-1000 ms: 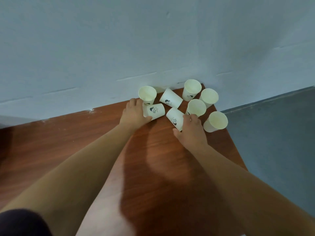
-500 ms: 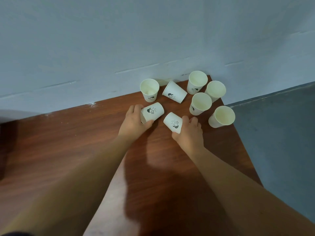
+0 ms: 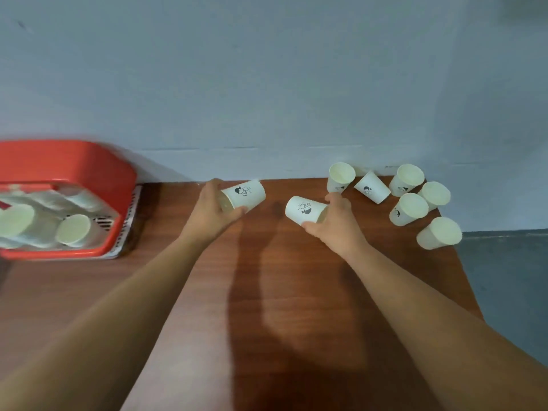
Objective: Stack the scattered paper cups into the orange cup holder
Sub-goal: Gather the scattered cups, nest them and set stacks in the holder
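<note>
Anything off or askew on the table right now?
One loose cup by the wall lies tipped on its side among five upright ones. Each hand, left hand and right hand, holds a cup sideways. No spills or damage visible.

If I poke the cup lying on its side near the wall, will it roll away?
Probably a little. The tipped cup rests on its round side, so it could roll, likely curving because it tapers. It looks like thin paper, so it is probably light and easily squashed.
</note>
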`<action>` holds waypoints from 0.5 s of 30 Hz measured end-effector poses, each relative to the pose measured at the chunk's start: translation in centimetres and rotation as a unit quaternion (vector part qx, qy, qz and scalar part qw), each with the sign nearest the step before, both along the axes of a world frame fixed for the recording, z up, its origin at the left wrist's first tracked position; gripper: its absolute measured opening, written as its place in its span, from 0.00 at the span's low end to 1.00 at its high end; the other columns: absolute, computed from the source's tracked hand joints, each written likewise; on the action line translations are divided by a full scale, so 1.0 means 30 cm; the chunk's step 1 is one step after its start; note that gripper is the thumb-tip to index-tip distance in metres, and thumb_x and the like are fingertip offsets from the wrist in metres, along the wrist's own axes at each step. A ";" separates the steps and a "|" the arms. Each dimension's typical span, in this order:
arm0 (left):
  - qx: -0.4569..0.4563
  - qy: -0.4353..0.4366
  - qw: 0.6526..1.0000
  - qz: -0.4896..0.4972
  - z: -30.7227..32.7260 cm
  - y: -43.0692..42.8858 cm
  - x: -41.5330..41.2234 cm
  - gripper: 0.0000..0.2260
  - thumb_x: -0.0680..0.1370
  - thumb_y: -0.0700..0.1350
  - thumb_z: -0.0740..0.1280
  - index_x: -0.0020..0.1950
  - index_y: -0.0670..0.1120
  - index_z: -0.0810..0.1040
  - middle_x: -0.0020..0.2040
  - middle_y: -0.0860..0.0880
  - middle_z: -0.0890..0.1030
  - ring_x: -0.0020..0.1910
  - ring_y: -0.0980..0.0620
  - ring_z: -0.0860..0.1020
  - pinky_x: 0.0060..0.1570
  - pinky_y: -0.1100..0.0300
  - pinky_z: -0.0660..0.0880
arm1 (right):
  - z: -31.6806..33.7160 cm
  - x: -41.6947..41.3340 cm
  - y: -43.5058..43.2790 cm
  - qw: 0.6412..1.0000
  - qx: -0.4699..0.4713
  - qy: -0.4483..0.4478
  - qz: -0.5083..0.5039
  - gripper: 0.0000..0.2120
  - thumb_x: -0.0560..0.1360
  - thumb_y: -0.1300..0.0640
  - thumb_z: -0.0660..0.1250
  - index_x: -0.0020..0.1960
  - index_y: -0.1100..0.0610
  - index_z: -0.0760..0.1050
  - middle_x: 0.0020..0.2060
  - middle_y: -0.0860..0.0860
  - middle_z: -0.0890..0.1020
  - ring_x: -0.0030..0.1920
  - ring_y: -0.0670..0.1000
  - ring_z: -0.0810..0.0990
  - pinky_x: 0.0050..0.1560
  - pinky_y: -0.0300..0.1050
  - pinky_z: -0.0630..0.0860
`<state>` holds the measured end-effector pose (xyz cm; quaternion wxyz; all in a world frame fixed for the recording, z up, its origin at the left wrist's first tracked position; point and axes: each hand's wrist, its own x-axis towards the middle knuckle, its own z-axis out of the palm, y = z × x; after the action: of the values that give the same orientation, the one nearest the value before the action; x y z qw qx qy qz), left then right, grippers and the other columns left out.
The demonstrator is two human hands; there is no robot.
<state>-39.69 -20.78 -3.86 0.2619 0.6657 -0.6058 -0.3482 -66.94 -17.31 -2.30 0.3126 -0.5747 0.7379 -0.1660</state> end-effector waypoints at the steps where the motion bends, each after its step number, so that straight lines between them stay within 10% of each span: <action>1: -0.005 0.004 1.000 0.011 0.026 0.029 0.073 0.30 0.68 0.55 0.77 0.63 0.50 0.67 0.60 0.50 0.75 0.57 0.50 0.78 0.55 0.51 0.78 | 0.024 0.070 -0.003 1.000 -0.014 -0.010 0.009 0.37 0.68 0.51 0.77 0.70 0.60 0.64 0.65 0.56 0.68 0.62 0.55 0.74 0.60 0.47 0.72; 5: -0.036 -0.001 0.997 0.065 0.119 0.148 0.368 0.24 0.70 0.50 0.78 0.60 0.48 0.70 0.53 0.53 0.77 0.51 0.53 0.78 0.44 0.68 0.73 | 0.108 0.375 -0.009 0.996 -0.048 -0.035 0.067 0.32 0.69 0.51 0.77 0.66 0.58 0.68 0.63 0.55 0.72 0.59 0.52 0.74 0.52 0.39 0.67; 9: -0.034 0.012 0.992 0.120 0.180 0.255 0.670 0.22 0.70 0.53 0.77 0.57 0.49 0.72 0.54 0.51 0.79 0.52 0.50 0.80 0.52 0.51 0.79 | 0.170 0.687 -0.003 0.987 -0.081 -0.060 0.124 0.32 0.69 0.51 0.76 0.69 0.54 0.68 0.60 0.53 0.74 0.58 0.50 0.73 0.52 0.39 0.66; 15: -0.042 -0.002 0.984 0.172 0.218 0.359 1.058 0.26 0.71 0.53 0.76 0.65 0.50 0.72 0.60 0.49 0.76 0.56 0.50 0.78 0.55 0.53 0.77 | 0.174 1.110 0.018 0.972 -0.097 -0.079 0.200 0.33 0.69 0.52 0.76 0.71 0.50 0.68 0.62 0.53 0.72 0.62 0.50 0.71 0.58 0.38 0.65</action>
<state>-7.96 -10.03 2.67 0.3440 0.7494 -0.4968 -0.2707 -33.65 -16.78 2.91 0.3395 -0.7231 0.5614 -0.2160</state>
